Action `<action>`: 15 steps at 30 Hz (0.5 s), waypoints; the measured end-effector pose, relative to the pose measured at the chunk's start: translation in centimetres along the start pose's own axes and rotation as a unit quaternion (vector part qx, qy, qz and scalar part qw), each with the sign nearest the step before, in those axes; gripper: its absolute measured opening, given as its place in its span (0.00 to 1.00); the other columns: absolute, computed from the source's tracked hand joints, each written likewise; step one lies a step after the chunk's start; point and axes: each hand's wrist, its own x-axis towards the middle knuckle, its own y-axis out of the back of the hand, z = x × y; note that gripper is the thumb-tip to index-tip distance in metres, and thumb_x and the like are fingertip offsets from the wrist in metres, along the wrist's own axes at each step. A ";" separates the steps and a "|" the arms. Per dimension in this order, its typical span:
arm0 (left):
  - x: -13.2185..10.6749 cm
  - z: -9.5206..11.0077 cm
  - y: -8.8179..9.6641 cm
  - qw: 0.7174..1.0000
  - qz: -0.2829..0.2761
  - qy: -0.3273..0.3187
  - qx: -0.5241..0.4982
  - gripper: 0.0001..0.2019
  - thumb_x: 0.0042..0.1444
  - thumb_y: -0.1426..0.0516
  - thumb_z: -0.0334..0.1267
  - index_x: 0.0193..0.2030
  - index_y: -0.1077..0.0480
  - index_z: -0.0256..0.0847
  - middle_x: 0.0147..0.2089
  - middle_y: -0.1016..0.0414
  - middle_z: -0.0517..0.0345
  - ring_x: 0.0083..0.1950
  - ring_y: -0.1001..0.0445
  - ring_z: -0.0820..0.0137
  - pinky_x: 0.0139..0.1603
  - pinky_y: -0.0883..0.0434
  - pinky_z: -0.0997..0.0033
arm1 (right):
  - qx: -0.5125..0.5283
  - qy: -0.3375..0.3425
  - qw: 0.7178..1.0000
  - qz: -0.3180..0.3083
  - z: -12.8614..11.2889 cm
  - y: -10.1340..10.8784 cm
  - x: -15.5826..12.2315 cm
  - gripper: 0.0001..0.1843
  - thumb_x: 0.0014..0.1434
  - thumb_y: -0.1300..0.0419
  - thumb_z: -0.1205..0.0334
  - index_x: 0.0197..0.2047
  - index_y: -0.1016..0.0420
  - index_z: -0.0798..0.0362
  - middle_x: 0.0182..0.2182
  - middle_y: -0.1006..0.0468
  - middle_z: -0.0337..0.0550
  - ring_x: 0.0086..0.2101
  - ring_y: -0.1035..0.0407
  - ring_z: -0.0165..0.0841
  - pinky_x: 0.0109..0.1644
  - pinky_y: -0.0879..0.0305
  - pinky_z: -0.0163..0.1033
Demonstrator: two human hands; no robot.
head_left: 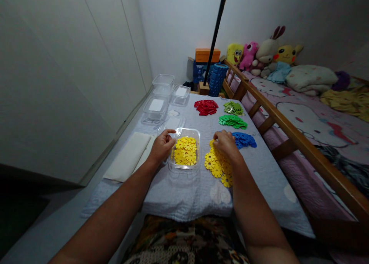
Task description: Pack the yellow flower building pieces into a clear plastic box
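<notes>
Yellow flower-shaped plastic discs with holed centres (216,171) lie in a loose, overlapping spread on the pale grey-blue cloth (187,194), and more of them fill much of the clear, square-sided plastic box (184,166). Watching from afar through the head camera, I make that box the centre of my clock, which puts the loose spread just past 3 o'clock.

My left hand (163,144) is at the box's 9 o'clock side, fingers bent and thumb and forefinger close to the rim; I cannot tell whether they grip it or merely rest there. My right hand (225,142) is over the far part of the loose discs, fingers curled downward, and I cannot tell whether a disc is pinched under them.

Just beyond that hand, near 3 o'clock, sits a heap of blue flower-shaped plastic discs (245,139). Bright green plastic discs (233,121) and lime-green plastic pieces (233,108) are at 2 o'clock, small red plastic pieces (206,107) at 1 o'clock.

I judge the step in hand to be gathering yellow discs beside the box. As I see it, the next move calls for a light fingertip pinch on these thin, overlapping pieces, with the box held steady.
</notes>
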 end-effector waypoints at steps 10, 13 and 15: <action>0.0 0.2 0.1 1.000 -0.001 -0.003 0.008 0.17 0.53 0.41 0.41 0.49 0.28 0.38 0.23 0.43 0.71 0.24 0.43 0.74 0.29 0.44 0.73 | 0.304 0.143 0.938 0.081 -4.4 1.4 -0.2 0.06 0.59 0.38 0.71 0.34 0.21 0.52 0.32 0.18 0.39 0.35 0.28 0.33 0.43 0.37 0.37; 0.0 0.1 0.1 1.000 -0.001 -0.007 0.007 0.17 0.53 0.41 0.41 0.49 0.28 0.38 0.23 0.44 0.71 0.24 0.43 0.74 0.29 0.44 0.72 | 0.288 0.163 0.942 0.055 -6.4 0.9 -0.5 0.07 0.59 0.37 0.71 0.35 0.20 0.51 0.35 0.17 0.41 0.37 0.27 0.34 0.47 0.36 0.39; 0.0 0.1 0.1 1.000 -0.001 -0.006 0.006 0.17 0.53 0.41 0.41 0.49 0.28 0.38 0.23 0.43 0.71 0.25 0.43 0.74 0.29 0.44 0.72 | 0.262 0.168 0.949 0.043 -7.4 0.5 -0.6 0.06 0.60 0.37 0.70 0.37 0.19 0.50 0.36 0.16 0.41 0.39 0.27 0.36 0.49 0.37 0.41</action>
